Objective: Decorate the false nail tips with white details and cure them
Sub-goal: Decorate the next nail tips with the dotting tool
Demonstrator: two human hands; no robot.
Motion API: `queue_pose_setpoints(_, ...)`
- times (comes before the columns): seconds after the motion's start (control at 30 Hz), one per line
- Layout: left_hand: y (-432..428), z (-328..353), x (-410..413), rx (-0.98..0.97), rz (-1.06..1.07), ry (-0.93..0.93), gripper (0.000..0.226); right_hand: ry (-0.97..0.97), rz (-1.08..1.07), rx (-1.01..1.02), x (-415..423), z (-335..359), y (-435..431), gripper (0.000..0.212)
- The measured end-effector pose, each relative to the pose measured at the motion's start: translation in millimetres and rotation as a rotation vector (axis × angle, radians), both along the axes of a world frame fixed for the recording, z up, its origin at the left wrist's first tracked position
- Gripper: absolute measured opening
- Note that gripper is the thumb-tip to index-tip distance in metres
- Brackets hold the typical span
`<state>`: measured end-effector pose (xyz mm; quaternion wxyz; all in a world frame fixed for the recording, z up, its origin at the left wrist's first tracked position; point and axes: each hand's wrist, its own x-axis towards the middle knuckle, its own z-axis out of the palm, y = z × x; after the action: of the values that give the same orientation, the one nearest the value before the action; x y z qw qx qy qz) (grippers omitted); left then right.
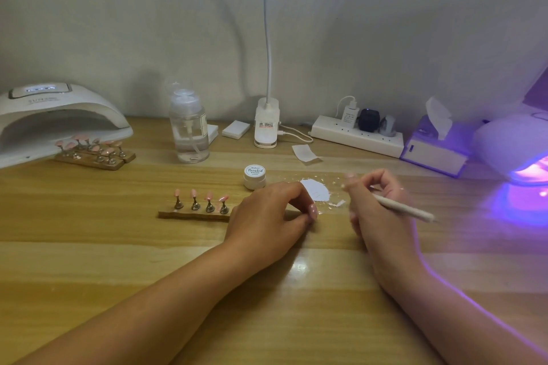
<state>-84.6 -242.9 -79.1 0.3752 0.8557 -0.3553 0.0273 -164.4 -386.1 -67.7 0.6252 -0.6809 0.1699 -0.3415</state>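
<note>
Gripped brush (404,208) in right hand (378,201), centre-right, blurred. Hid stand's (192,214) right end under curled left hand (267,213), four nail tips (193,193) just left; couldn't tell its grasp.

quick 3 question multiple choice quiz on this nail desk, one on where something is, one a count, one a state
1. Where is the small white jar?
A. at the far left edge of the view
B. just beyond the left hand
C. at the near edge, by the elbows

2. How many pink nail tips show on the near stand?
A. two
B. seven
C. four

3. What is the right hand doing?
A. gripping a white pen
B. lying flat and empty
C. lifting the jar

Answers:
1 B, the jar stands right behind the left hand's knuckles.
2 C, four tips stand left of that hand, which covers the stand's right end.
3 A, its fingers curl round the pen.
</note>
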Motion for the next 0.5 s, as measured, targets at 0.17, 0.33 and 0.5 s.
queue_pose_setpoints(0.17, 0, -1, 1, 0.0, 0.0, 0.004, 0.01, 0.082, -0.007, -0.175, 2, 2, -11, 0.02)
queue_pose_setpoints(0.33, -1, -1, 0, 0.003, 0.0, 0.008, 0.011, 0.255, -0.006, -0.211, 3, -3, -14, 0.013)
queue_pose_setpoints(0.5, -1, 0, 0, 0.021, 0.013, 0.001, 0.014, 0.327, 0.008, -0.287, 3, -3, -15, 0.02)
